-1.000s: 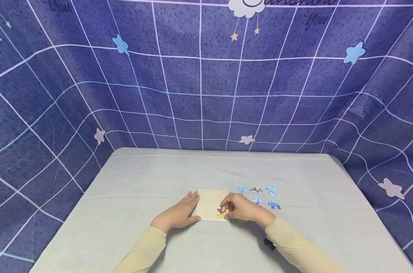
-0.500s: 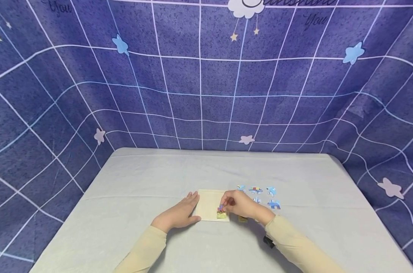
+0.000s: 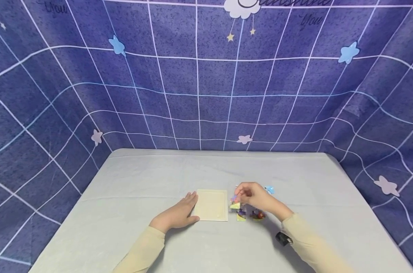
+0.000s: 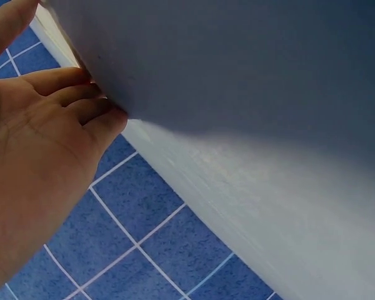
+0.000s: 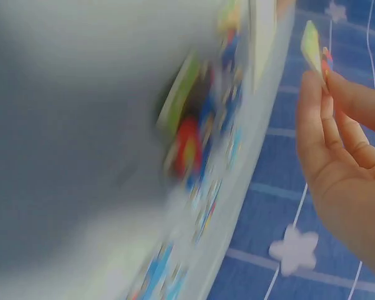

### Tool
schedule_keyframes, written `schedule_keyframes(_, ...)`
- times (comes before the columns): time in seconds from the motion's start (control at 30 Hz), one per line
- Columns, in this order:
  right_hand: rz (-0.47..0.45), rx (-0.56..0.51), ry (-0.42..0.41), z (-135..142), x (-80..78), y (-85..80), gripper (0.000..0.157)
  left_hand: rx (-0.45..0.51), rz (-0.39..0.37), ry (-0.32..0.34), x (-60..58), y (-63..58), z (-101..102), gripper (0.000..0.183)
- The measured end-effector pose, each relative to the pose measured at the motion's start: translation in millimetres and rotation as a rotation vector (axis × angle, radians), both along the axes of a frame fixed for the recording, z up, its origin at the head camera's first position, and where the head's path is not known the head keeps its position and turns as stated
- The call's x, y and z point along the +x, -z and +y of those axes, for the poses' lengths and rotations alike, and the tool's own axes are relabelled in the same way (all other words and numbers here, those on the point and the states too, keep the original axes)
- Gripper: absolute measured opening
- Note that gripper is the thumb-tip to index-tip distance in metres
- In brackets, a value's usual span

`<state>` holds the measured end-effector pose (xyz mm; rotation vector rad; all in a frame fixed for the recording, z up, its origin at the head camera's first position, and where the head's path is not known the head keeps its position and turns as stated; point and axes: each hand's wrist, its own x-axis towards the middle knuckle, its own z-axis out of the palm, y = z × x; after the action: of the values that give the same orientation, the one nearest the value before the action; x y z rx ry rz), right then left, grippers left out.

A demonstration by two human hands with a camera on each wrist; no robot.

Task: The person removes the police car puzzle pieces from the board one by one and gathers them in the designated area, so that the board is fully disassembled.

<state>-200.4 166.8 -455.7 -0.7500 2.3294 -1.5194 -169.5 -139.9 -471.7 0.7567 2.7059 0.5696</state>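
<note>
My left hand (image 3: 175, 215) lies with extended fingers against the left edge of a shallow, pale wooden tray (image 3: 210, 206). Those fingers also show in the left wrist view, touching the tray's side. My right hand (image 3: 255, 195) is raised just right of the tray, pinching a jigsaw puzzle piece (image 3: 235, 205) between thumb and fingers. Seen from the right wrist, the piece (image 5: 311, 49) is tilted, yellow-green with a bit of red. Beneath that hand lie a yellow and dark-blue piece (image 3: 241, 216) and a red-patterned piece (image 3: 258, 215).
A light blue piece (image 3: 269, 189) shows beyond my right wrist; other pieces are mostly covered by the hand. The pieces lie on a pale cloth-covered table (image 3: 151, 170), and a blue grid-patterned curtain (image 3: 179, 102) rises behind it.
My right hand has lifted the puzzle piece off the tray's lower right corner and carried it right, above the loose pieces. The left hand stays at the tray's edge.
</note>
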Motion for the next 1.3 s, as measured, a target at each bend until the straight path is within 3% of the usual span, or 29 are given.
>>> schedule_keyframes(0.3, -0.001, 0.046, 0.107, 69, 10.6, -0.6, 0.015, 0.001, 0.001, 0.015, -0.4, 1.2, -1, 0.076)
schedule_keyframes(0.53, -0.057, 0.084, 0.105, 105, 24.5, 10.4, 0.016, 0.011, 0.004, 0.015, 2.7, 1.9, -4, 0.075)
schedule_keyframes(0.77, -0.082, 0.085, 0.081, 109, 30.5, 21.2, 0.012, 0.011, 0.011, 0.009, 3.7, 1.9, -7, 0.076)
schedule_keyframes(1.03, 0.09, 0.194, 0.128, 105, 29.6, 28.8, 0.007, 0.007, 0.019, 0.019, 1.8, 3.7, -9, 0.076)
schedule_keyframes(1.3, 0.168, 0.25, 0.172, 103, 32.1, 22.8, 0.01, 0.031, 0.027, -0.009, 2.3, 5.8, -12, 0.076)
